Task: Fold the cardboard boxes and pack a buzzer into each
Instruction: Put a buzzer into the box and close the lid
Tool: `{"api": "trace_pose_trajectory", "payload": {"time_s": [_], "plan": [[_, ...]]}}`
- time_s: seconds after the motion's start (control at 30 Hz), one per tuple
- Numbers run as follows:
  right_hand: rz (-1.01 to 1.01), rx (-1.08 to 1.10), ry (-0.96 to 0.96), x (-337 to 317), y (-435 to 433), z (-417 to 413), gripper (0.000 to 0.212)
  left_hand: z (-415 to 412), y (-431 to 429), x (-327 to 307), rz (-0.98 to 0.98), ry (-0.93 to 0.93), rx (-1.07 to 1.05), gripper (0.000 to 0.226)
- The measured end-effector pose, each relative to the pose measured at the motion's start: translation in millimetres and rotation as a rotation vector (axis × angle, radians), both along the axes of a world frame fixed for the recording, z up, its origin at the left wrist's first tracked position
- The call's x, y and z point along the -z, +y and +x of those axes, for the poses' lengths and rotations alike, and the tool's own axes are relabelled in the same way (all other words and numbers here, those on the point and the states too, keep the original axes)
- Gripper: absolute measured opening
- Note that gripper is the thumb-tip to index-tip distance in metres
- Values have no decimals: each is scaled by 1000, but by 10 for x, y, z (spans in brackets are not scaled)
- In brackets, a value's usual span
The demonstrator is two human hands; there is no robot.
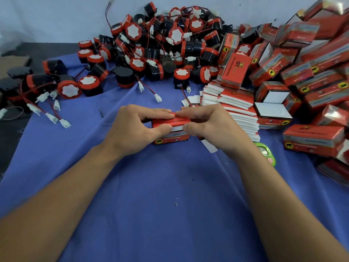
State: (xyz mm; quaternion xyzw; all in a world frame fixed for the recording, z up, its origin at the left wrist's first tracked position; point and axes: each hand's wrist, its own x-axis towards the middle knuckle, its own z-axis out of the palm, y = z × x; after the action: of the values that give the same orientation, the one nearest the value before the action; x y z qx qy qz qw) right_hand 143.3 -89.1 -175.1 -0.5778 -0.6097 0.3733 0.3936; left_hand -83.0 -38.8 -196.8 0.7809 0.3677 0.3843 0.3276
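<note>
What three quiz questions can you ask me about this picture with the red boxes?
1. True or false: the left hand and right hand both hold the red box.
2. Where is the heap of buzzers? A: beyond the held box. B: on the floor. C: inside a bucket.
3. Fill in: the stack of flat boxes lies on the held box's ____ side.
Key: 1 true; 2 A; 3 right.

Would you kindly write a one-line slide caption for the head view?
Left hand and right hand pinch a red box on a blue cloth, buzzer heap behind, flat boxes to the right.
</note>
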Motion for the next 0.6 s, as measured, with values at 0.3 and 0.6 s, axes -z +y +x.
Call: {"api": "trace_pose_trajectory", "payload": {"time_s": [0.3,0.6], "plan": [[-90,-2,270,37,22,6,23,-11,10,-38,-74,49,88,50],[-68,-24,283,29,6,-14,25,42,-33,1,136,197,116,64]]}}
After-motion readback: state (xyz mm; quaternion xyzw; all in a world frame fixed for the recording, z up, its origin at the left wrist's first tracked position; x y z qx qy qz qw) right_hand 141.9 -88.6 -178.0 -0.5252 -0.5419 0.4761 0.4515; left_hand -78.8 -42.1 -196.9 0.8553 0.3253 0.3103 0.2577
